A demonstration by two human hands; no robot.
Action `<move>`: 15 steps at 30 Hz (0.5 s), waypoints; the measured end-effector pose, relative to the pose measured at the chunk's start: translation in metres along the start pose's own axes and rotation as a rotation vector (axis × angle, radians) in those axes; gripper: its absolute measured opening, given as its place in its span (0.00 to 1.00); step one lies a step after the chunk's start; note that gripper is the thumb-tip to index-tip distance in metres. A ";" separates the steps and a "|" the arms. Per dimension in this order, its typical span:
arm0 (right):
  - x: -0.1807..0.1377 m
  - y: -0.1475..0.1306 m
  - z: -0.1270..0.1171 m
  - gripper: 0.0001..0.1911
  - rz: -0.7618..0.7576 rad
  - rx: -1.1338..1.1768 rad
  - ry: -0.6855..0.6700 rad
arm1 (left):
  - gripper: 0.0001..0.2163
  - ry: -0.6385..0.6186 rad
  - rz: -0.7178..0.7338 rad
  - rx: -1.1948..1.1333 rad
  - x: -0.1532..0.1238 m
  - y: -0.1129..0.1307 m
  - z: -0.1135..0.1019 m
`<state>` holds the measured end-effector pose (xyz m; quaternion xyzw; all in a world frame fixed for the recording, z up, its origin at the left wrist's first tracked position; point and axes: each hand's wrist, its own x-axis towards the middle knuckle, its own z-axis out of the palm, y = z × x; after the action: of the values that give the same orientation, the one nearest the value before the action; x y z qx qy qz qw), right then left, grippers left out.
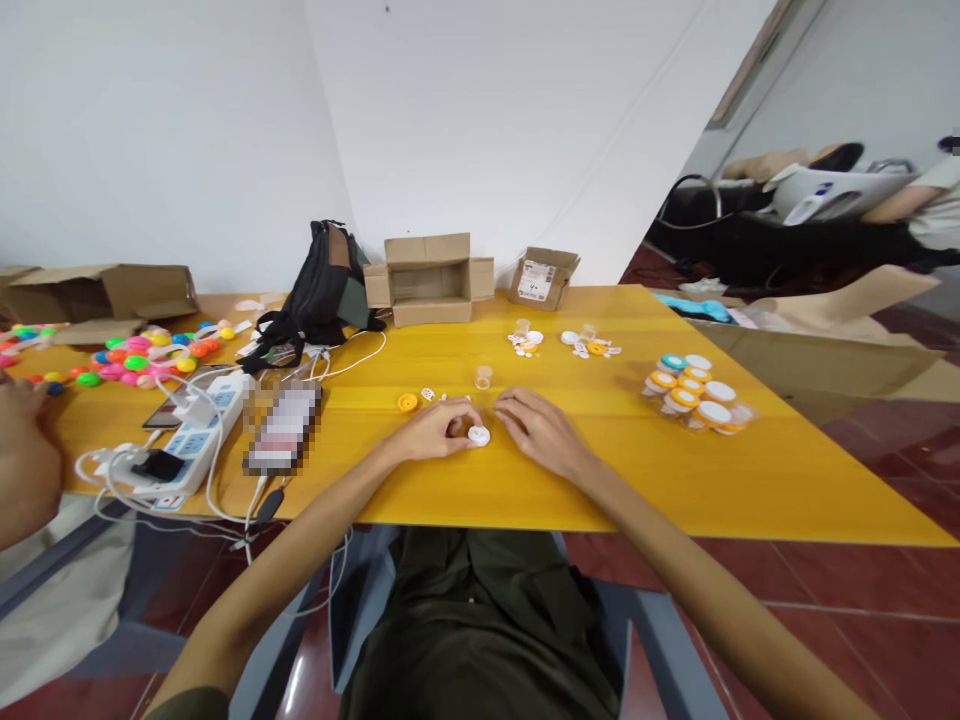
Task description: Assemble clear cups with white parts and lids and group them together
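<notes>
My left hand rests at the table's front part, thumb and forefinger closed on the edge of a small white round lid. Just to the right, my right hand has its fingers loosely bent and apart, with nothing visible in them; it does not touch the lid. A clear little cup stands beyond both hands. Left of it lie a yellow round cap and small white printed pieces, partly hidden behind my left hand.
Small piles with white pieces and a yellow cap lie farther back. Bagged lidded jars sit at right. A power strip, cables and phone are left, near another person's arm. Cardboard boxes and a backpack line the wall.
</notes>
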<state>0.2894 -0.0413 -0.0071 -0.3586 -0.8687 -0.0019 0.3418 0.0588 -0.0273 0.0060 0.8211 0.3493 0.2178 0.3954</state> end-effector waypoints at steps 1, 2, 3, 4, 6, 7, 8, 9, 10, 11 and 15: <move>0.003 0.004 0.001 0.13 0.003 -0.012 -0.010 | 0.07 0.003 -0.005 0.003 0.000 0.000 0.000; 0.006 0.007 0.003 0.13 -0.003 -0.029 -0.025 | 0.07 0.007 -0.006 0.006 0.000 0.000 -0.001; 0.010 0.010 0.005 0.13 -0.015 -0.051 -0.047 | 0.07 0.012 -0.006 0.009 0.000 0.000 -0.001; 0.013 0.012 0.007 0.13 -0.036 -0.079 -0.073 | 0.07 0.017 -0.004 0.009 -0.001 -0.001 -0.001; 0.018 0.015 0.011 0.13 -0.090 -0.147 -0.134 | 0.07 0.027 -0.001 0.001 -0.001 -0.002 -0.001; 0.019 0.015 0.013 0.13 -0.120 -0.186 -0.161 | 0.07 0.030 -0.001 -0.005 -0.001 -0.002 0.000; 0.021 0.016 0.015 0.13 -0.148 -0.226 -0.183 | 0.07 0.034 -0.003 -0.013 -0.001 -0.003 0.000; 0.022 0.016 0.016 0.14 -0.176 -0.264 -0.201 | 0.07 0.036 -0.006 -0.020 -0.001 -0.003 0.000; 0.022 0.016 0.017 0.13 -0.203 -0.299 -0.215 | 0.07 0.036 -0.012 -0.027 -0.001 -0.003 0.000; 0.022 0.016 0.018 0.13 -0.231 -0.330 -0.227 | 0.07 0.036 -0.019 -0.032 -0.001 -0.004 0.000; 0.022 0.016 0.018 0.12 -0.339 -0.405 -0.251 | 0.07 0.044 -0.029 -0.053 0.000 -0.007 0.002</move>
<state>0.2779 -0.0110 -0.0116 -0.2666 -0.9337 -0.1880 0.1478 0.0574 -0.0250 -0.0005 0.8001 0.3640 0.2391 0.4125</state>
